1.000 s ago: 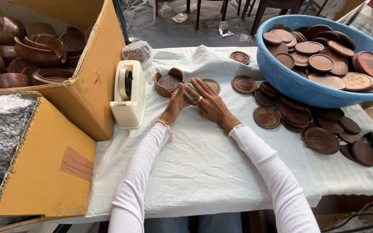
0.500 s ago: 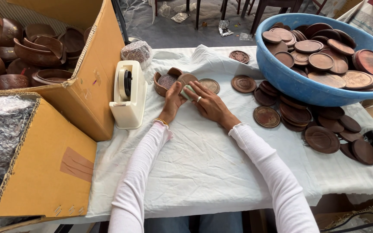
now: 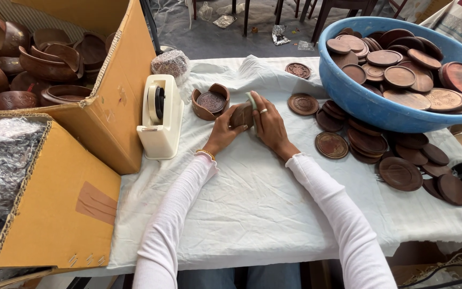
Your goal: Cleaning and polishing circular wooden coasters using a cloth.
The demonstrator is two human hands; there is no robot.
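Note:
My left hand [image 3: 221,131] and my right hand [image 3: 268,124] meet around a round brown wooden coaster [image 3: 241,115] held on edge just above the white cloth. A pale green pad [image 3: 251,100] sticks up between my right fingers and the coaster. Just beyond my hands sits a brown wooden coaster holder [image 3: 210,101] with a carved coaster lying inside it. A ring shows on my right hand and a bracelet on my left wrist.
A cream tape dispenser [image 3: 159,118] stands left of my hands. Loose wooden coasters [image 3: 397,155] lie in piles at the right, below a blue tub [image 3: 370,101] full of more. Cardboard boxes [image 3: 113,115] at the left hold wooden bowls and bubble wrap [image 3: 1,176].
Both hands have drawn back slightly from the holder, and the coaster now stands more on edge between them, with the green pad against it.

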